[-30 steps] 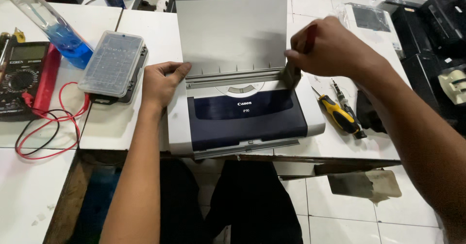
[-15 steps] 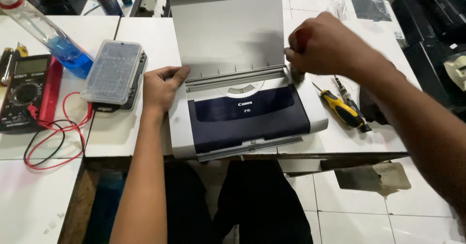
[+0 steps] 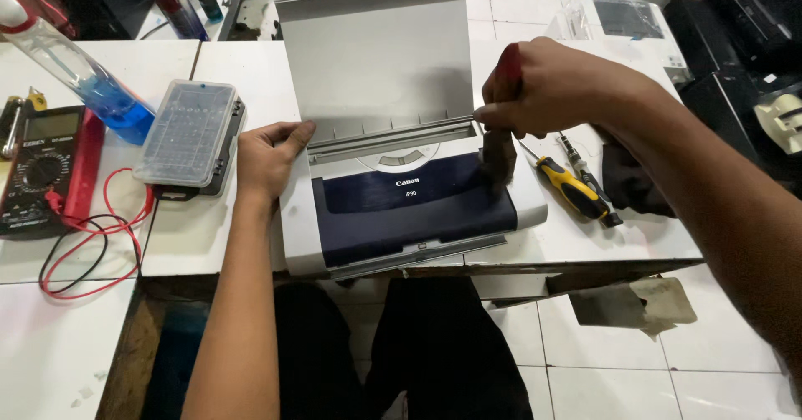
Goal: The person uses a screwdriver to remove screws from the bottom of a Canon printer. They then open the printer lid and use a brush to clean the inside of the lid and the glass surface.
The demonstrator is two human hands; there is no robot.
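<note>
One small grey-and-navy printer [image 3: 401, 203] sits on the white tiled counter [image 3: 209, 236], its long axis left to right, front toward the person and lid raised. Two screwdrivers [image 3: 572, 188], one multimeter [image 3: 38, 174] and one clear parts box [image 3: 188, 132] lie around. The left hand [image 3: 269, 157] rests flat against its left side, fingers together; the right hand [image 3: 551, 86] has its fingers clamped on a red-handled tool [image 3: 505, 123] at its right rear corner.

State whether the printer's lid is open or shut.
Open: the printer's grey lid stands raised behind the dark blue body.
</note>
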